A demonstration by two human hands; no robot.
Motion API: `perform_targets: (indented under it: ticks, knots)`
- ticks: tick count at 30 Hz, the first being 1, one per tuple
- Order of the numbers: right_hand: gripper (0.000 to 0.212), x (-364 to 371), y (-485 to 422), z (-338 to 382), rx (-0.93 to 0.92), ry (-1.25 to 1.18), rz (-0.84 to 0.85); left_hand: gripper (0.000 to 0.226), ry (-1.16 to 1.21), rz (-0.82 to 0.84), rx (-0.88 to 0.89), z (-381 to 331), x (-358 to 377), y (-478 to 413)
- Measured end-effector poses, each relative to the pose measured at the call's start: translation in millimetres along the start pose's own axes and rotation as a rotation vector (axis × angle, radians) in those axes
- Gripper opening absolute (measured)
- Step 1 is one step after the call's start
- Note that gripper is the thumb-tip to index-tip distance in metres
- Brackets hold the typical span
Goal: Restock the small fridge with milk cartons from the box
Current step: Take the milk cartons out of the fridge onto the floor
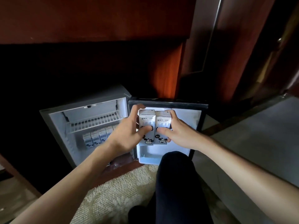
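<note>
Head view, read from left to right. The small fridge (64, 126) stands open under a dark wooden unit, its white interior facing the camera. A wire shelf (95, 122) spans the upper part of the cavity. Below it a row of milk cartons (97, 138) stands upright, side by side, at the back of the lower compartment.

The left hand (127, 135) grips the left carton (146, 126), with the thumb across the printed front and the fingers curled round its left side and top. The right carton (162, 126) touches the left one along its side. Both are upright, with the cartoon cow faces at the bottom. The right hand (176, 131) grips the right carton in mirror fashion, thumb on the front and fingers round the right side.

The two cartons are held in the air in front of the inner face of the fridge door (194, 117), which is swung open to the right. They are above the door bin (148, 157), not resting in it. In the foreground a knee (176, 175) in dark cloth rises over the pale carpet (121, 191).
</note>
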State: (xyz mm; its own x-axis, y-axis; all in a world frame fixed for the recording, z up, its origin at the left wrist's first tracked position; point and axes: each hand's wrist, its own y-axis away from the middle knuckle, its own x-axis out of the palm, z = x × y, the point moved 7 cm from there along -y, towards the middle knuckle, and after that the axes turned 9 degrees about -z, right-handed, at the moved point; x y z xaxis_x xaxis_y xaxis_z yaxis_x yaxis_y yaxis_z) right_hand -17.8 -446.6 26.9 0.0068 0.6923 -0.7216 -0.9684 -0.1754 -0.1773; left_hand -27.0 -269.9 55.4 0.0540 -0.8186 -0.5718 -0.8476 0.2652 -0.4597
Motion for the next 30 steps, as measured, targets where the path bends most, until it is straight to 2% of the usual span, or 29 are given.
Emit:
perform_targets:
  ticks: [3, 9, 16, 20, 24, 30]
  knots:
    - [0.056, -27, 15, -12, 0.006, 0.003, -0.065, 0.043, 0.047, 0.033, 0.042, -23, 20, -8]
    - [0.047, -71, 62, -32, 0.029, 0.029, -0.087, 0.034, 0.07, 0.071, 0.067, -63, 61, -22]
    - [0.035, -111, 121, -80, 0.094, -0.065, -0.157, 0.031, 0.047, 0.205, 0.079, -96, 139, -23]
    - [0.034, -118, 153, -121, 0.177, -0.076, -0.224, 0.026, 0.021, 0.32, 0.08, -107, 193, -20]
    - [0.038, -114, 181, -169, 0.28, -0.071, -0.236, 0.03, -0.021, 0.441, 0.047, -102, 252, -7]
    - [0.04, -99, 214, -222, 0.408, -0.103, -0.196, 0.03, -0.091, 0.492, 0.078, -95, 315, 14]
